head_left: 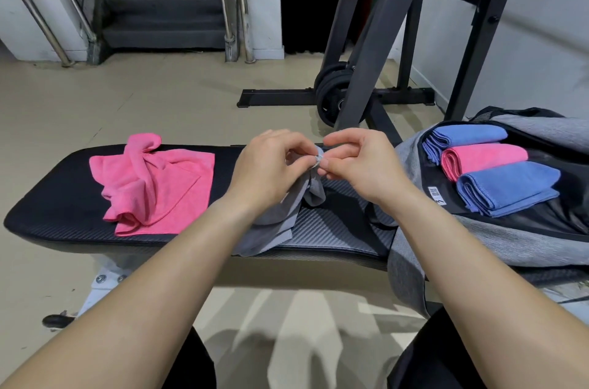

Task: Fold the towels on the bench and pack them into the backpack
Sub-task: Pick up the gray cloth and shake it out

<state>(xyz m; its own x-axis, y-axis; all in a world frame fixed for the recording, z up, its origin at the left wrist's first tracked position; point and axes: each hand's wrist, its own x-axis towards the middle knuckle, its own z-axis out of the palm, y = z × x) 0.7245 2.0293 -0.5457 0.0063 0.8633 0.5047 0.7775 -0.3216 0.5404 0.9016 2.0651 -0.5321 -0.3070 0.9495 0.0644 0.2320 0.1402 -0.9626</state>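
A grey towel [280, 223] hangs bunched over the middle of the black bench [47, 216], its lower end draping past the front edge. My left hand [267, 172] and my right hand [360, 165] both pinch its top corner, fingertips nearly touching. A crumpled pink towel [156, 184] lies unfolded on the bench to the left. At the right end lies the open grey backpack [478, 245]. Inside it sit three folded towels: a blue towel [468, 135] at the back, a pink towel [484, 159] in the middle, a blue towel [510, 186] in front.
A black squat rack [376, 38] with weight plates [331, 95] stands behind the bench on the beige floor. Stairs [162, 0] with metal rails rise at the back left. My knees show at the bottom edge.
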